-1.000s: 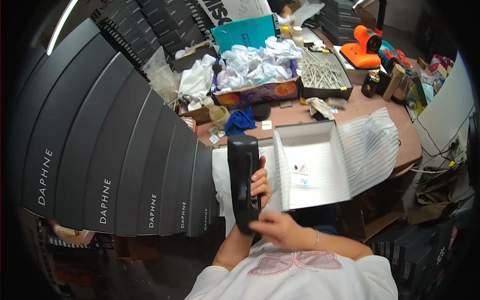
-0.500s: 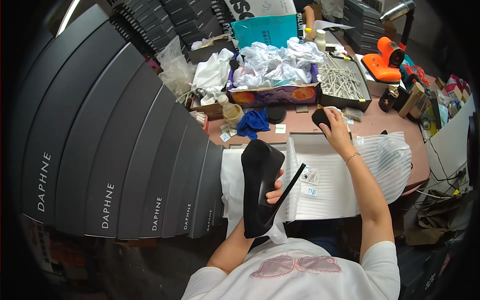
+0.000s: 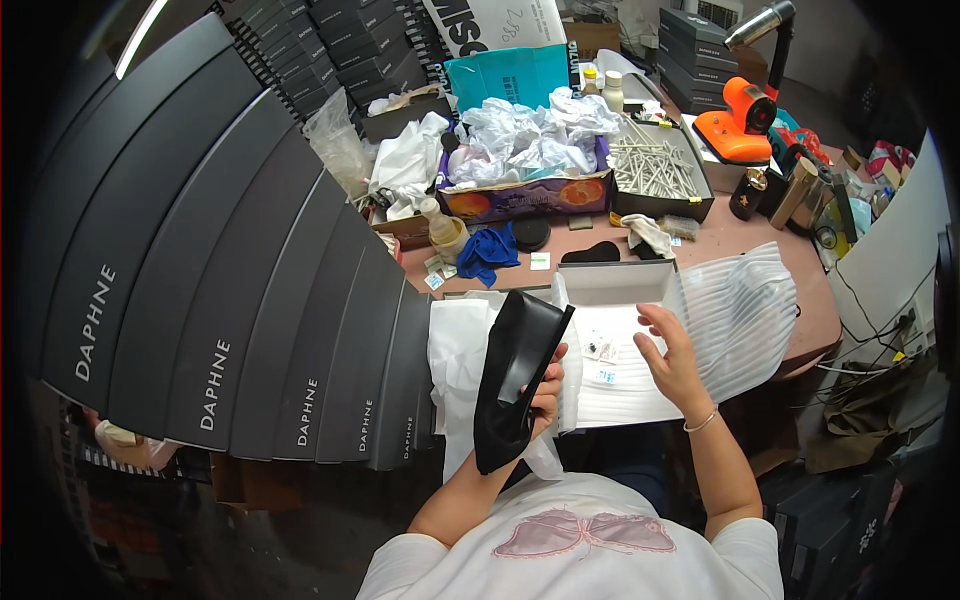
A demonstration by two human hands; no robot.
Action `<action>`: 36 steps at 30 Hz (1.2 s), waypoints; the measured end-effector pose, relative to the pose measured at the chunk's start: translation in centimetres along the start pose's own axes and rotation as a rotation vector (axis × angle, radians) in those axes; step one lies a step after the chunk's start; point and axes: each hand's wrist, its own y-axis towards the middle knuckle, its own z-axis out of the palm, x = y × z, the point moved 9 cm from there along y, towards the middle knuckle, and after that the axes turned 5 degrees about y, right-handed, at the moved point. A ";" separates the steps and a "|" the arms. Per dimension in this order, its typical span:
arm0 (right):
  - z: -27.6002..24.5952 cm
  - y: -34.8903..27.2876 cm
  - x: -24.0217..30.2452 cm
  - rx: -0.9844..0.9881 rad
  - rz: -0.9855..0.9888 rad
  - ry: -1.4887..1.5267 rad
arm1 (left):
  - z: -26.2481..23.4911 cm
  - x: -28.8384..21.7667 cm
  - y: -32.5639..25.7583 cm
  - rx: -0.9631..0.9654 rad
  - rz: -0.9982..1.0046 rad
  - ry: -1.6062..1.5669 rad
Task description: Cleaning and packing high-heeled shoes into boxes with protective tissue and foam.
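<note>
Here, the left hand (image 3: 546, 395) grips a black shoe (image 3: 510, 370) from its right side, fingers curled against it, though the thumb is hard to make out. The shoe is held up, tilted, in front of white tissue paper (image 3: 458, 345), just left of an open box (image 3: 632, 284). Over that box the right hand (image 3: 675, 365) hovers with nothing in it, thumb and fingers apart. Striped foam wrap (image 3: 745, 310) spills over the box's right side. Beyond lie a black pad (image 3: 590, 253) and a blue cloth (image 3: 488, 253); farther back, a purple carton (image 3: 525, 204) holds crumpled paper (image 3: 535, 135).
</note>
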 end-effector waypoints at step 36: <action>0.2 -11.0 -0.8 0.091 0.353 1.458 | 2.2 -24.5 1.0 -0.913 -0.490 2.831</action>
